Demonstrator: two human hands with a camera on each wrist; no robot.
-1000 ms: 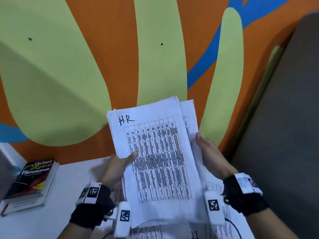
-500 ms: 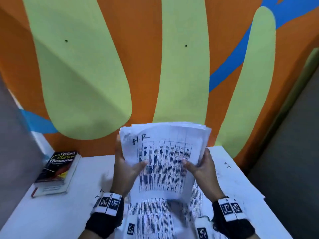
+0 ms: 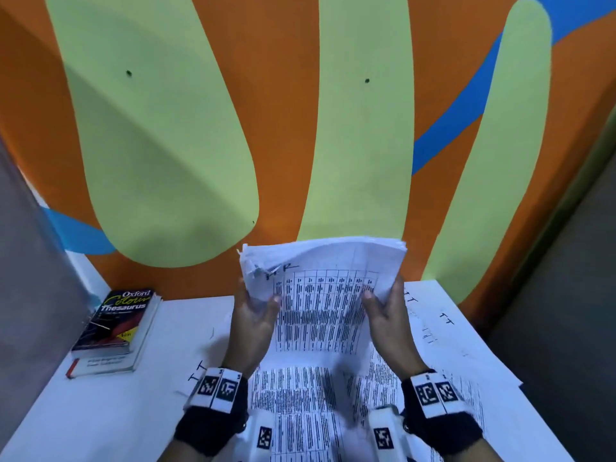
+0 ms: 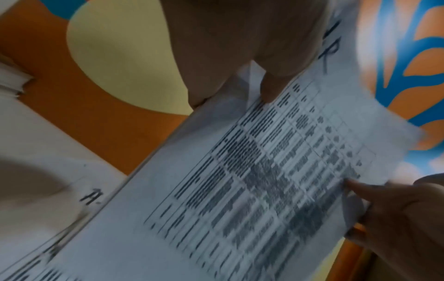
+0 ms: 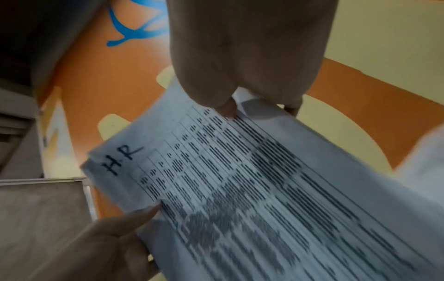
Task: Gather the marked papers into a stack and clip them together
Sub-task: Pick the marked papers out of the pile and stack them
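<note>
Gathering looks largely done: the left hand (image 3: 255, 315) and right hand (image 3: 386, 315) each pinch a side edge of the HR-marked stack (image 3: 320, 295), held upright above the table (image 3: 110, 411). Its long axis runs vertically, heading uppermost, top corners uneven. Squaring and clipping remain; no clip is visible

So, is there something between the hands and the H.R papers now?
No. The left hand and right hand already hold the H.R stack by its two sides, with nothing visible in between. No clip is visible.
</note>
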